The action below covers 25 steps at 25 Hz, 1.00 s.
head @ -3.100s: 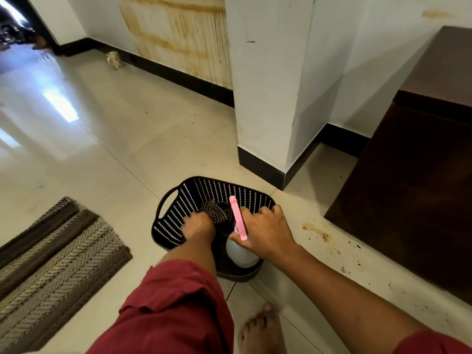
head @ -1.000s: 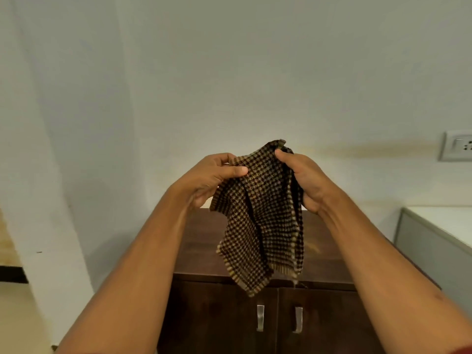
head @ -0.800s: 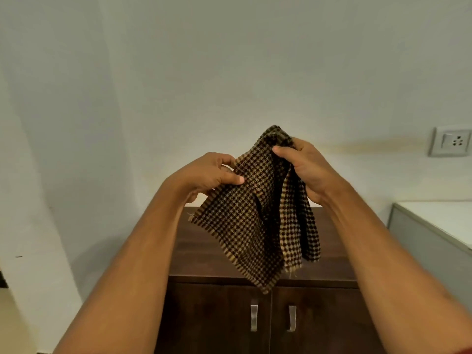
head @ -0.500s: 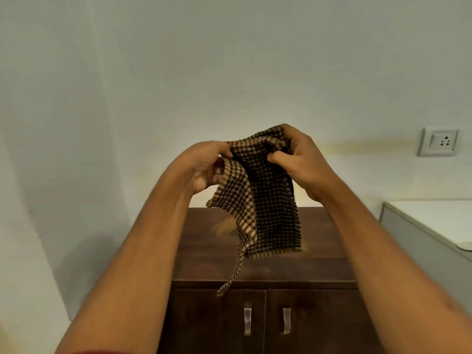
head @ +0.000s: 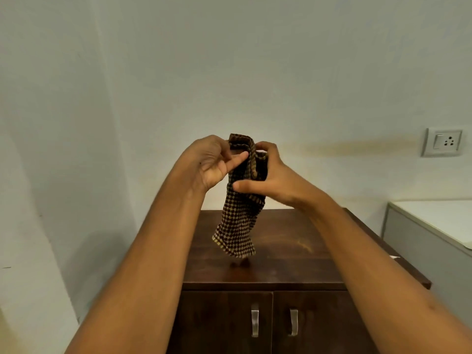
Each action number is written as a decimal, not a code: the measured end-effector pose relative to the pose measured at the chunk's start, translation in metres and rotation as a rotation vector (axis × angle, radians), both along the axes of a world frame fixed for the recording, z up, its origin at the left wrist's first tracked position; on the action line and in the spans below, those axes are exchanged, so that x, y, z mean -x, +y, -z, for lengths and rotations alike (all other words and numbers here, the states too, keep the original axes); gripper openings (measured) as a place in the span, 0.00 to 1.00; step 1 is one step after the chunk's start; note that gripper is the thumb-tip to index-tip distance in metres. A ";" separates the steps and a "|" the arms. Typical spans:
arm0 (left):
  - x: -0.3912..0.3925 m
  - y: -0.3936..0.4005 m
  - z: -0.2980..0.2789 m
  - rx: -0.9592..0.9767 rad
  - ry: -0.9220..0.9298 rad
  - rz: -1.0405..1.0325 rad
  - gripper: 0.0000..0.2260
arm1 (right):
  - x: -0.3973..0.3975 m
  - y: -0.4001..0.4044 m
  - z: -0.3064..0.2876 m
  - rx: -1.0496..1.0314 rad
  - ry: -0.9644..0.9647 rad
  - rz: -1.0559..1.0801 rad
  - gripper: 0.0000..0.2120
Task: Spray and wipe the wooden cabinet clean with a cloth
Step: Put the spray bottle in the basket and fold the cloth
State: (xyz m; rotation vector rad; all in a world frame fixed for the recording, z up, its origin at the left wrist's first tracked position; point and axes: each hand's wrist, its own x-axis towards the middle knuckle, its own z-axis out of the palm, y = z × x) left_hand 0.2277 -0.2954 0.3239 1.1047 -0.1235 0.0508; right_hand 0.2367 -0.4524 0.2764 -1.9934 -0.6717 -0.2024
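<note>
The cloth [head: 238, 213] is a coarse woven fabric in a dark brown and tan check pattern with a tan border. It is gathered into a narrow bundle whose long axis runs vertically, with the bunched top at the hands and the free lower edge pointing down. It hangs in the air above the top of the cabinet [head: 286, 254], apart from the surface.

The left hand [head: 212, 162] pinches the upper fold of the cloth between thumb and fingertips. The right hand [head: 275, 177] grips the bundle from the right side, thumb pressed across its front and fingers curled behind it.

The cabinet is dark brown wood with a smooth flat top and visible grain. Two doors on the near face carry curved metal handles [head: 255, 319].

A white wall socket [head: 444, 142] sits on the far wall at right.
</note>
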 end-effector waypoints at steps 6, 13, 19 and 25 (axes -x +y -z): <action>0.001 0.003 0.005 -0.337 -0.049 -0.147 0.13 | -0.014 0.011 0.003 -0.141 -0.216 0.490 0.13; -0.022 0.025 0.031 -0.500 -0.207 0.081 0.13 | -0.009 -0.014 -0.028 -0.611 0.022 0.178 0.11; -0.035 -0.003 0.084 -0.532 -0.148 0.585 0.16 | -0.018 -0.038 -0.022 -0.924 0.309 -0.051 0.12; -0.038 -0.023 0.073 -0.222 -0.020 0.348 0.10 | -0.039 -0.046 0.019 -1.019 0.783 0.177 0.21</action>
